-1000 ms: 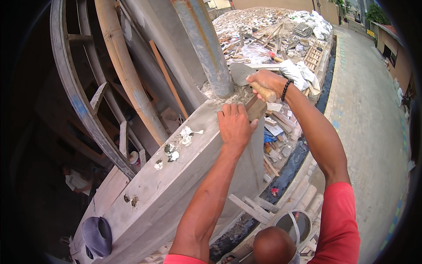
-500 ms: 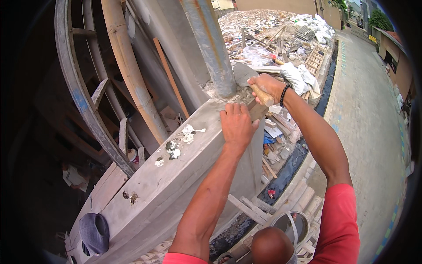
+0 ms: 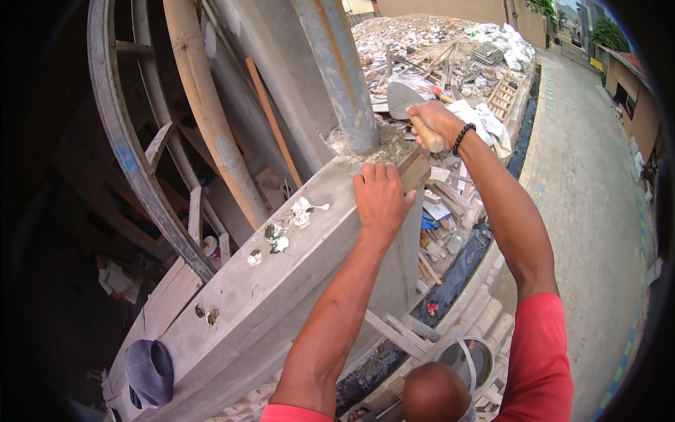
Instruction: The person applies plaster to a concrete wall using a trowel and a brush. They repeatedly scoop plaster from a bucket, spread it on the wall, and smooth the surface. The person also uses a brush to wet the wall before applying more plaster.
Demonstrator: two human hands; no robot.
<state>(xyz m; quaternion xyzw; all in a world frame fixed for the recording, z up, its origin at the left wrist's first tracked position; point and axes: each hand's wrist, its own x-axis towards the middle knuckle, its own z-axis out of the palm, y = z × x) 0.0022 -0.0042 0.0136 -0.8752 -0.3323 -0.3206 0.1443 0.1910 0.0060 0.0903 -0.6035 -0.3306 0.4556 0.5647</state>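
My right hand [image 3: 434,126] is closed round the wooden handle of a pointing trowel [image 3: 402,100]. Its grey blade is lifted clear of the ledge, beside a rusty metal pipe [image 3: 344,84]. Rough mortar [image 3: 392,144] surrounds the pipe's foot at the far end of the concrete ledge [image 3: 320,193]. My left hand [image 3: 380,197] lies on the ledge just short of that mortar, fingers stretched over the top and holding nothing. A wood block [image 3: 414,169] sits at the ledge's end corner, to the right of my left fingers.
A dark cap [image 3: 150,373] and white splashes [image 3: 302,211] are on the ledge. To the left stand a ladder [image 3: 116,141] and a bamboo pole [image 3: 211,126]. A bucket [image 3: 481,362], a drainage channel [image 3: 460,271] and a rubble heap [image 3: 415,39] lie below. Someone [image 3: 116,280] is in the dark space.
The trowel in my right hand has moved up and to the right, away from the mortar beside the pipe, uncovering more of the wood block. My left hand stays in place.
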